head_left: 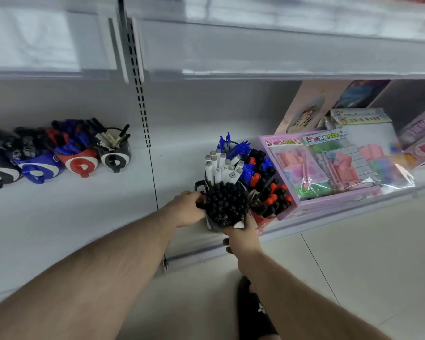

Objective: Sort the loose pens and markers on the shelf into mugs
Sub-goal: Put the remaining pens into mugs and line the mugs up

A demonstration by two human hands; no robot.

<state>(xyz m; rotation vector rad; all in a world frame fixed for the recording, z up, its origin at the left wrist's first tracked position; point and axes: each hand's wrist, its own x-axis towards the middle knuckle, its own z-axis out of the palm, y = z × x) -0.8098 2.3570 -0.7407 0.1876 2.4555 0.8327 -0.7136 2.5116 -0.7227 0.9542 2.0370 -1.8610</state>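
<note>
A black mug (212,225) packed with black pens (225,204) stands near the front edge of the white shelf (84,217). My left hand (187,208) grips its left side by the handle. My right hand (243,235) holds its front right side. Behind it stand a mug of white markers (222,169), a red mug (263,220) with red and black markers (272,197), and more mugs of blue, red and black pens (255,163). At the far left several mugs (81,163) holding pens stand in a row along the shelf's back.
Pink boxed stationery sets (329,168) fill the shelf right of the mugs. An upper shelf (255,74) overhangs. A slotted upright (139,94) divides the back wall. The bare shelf stretches between the two mug groups. My foot in a black slipper (253,312) stands on the floor.
</note>
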